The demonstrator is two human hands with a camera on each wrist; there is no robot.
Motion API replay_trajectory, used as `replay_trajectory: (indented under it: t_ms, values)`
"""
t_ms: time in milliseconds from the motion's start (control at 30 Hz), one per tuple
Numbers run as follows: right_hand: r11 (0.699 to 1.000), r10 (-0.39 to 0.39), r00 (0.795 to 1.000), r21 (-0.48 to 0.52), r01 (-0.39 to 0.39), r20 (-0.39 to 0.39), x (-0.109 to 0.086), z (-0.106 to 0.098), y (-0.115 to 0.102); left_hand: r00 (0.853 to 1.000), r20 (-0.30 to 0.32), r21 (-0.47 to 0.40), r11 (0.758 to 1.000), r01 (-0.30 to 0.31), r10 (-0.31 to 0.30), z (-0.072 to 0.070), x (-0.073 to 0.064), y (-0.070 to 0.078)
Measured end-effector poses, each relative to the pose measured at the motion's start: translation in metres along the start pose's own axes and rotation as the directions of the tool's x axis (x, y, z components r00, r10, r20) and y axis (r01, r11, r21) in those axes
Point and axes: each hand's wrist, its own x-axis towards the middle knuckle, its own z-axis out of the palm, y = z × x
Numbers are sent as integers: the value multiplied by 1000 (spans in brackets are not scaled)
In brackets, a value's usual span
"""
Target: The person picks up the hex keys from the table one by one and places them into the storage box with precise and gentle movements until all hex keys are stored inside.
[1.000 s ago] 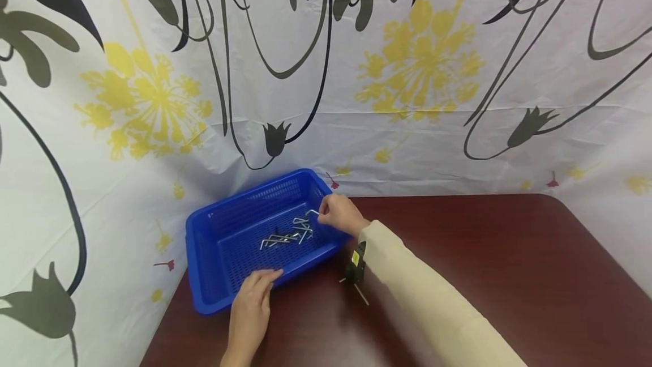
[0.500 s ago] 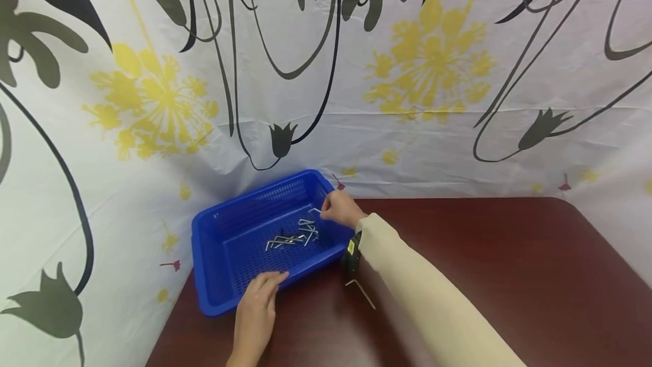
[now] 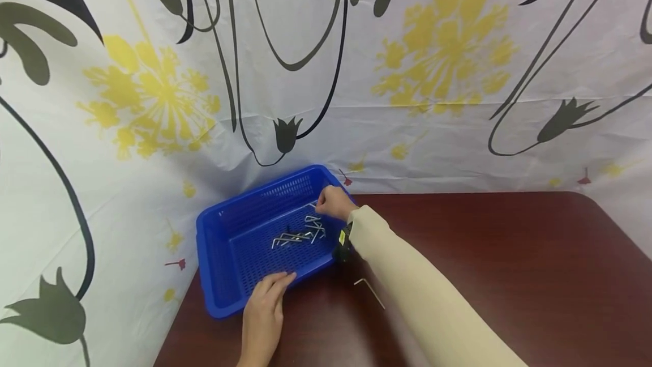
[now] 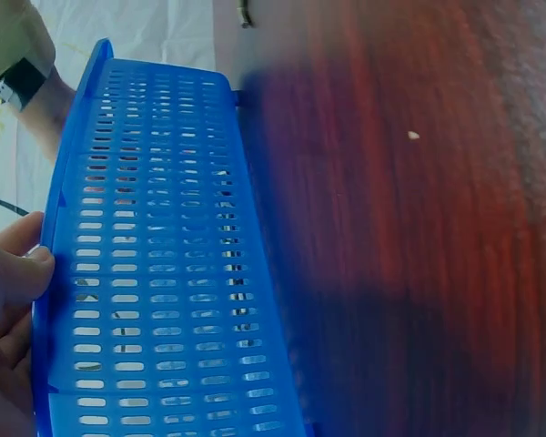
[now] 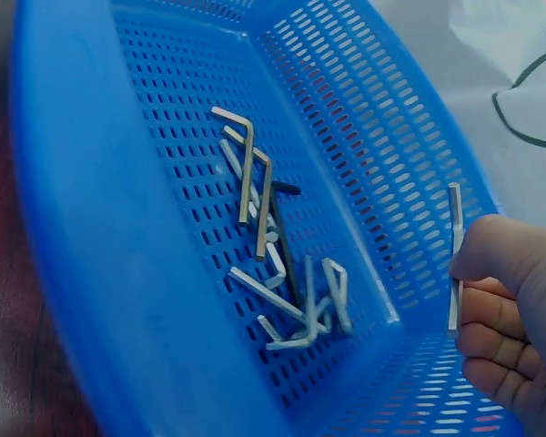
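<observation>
A blue perforated plastic basket (image 3: 218,265) stands on the dark red table, with several L-shaped hex keys (image 3: 292,238) in a loose pile on its floor. My right hand (image 3: 335,203) is over the basket's right end, pinching one silver hex key (image 5: 456,238) between thumb and fingers, above the pile. One key in the pile (image 5: 282,241) is black; the others are silver. At the near rim, my left hand (image 3: 264,310) rests its fingertips, with thumb and fingers along the rim in the left wrist view. Another hex key (image 3: 373,293) lies on the table beside the basket.
The brown-red table (image 3: 484,254) extends to the right. A patterned white cloth (image 3: 316,146) hangs behind the basket and along the left side. A small pale speck (image 4: 413,136) lies on the table near the basket.
My right hand has moved slightly left over the basket with its hex key. The hex key on the table is now uncovered by my wrist. My left hand stays at the rim.
</observation>
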Motion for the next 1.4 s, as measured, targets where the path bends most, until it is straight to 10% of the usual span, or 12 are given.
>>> replay_trajectory:
  t_ms: [500, 967, 1400]
  values:
    - [995, -16, 997, 102, 8, 72, -10, 3, 0, 1000, 17, -60, 998, 4, -3, -14, -11, 18]
    - [995, 57, 988, -92, -44, 146, 31, 56, 51, 1000, 15, -67, 998, 14, -13, -23, -14, 28]
    - [987, 136, 975, -105, -119, 176, 5, 30, 11, 999, -27, -94, 995, -25, 23, -20, -11, 25]
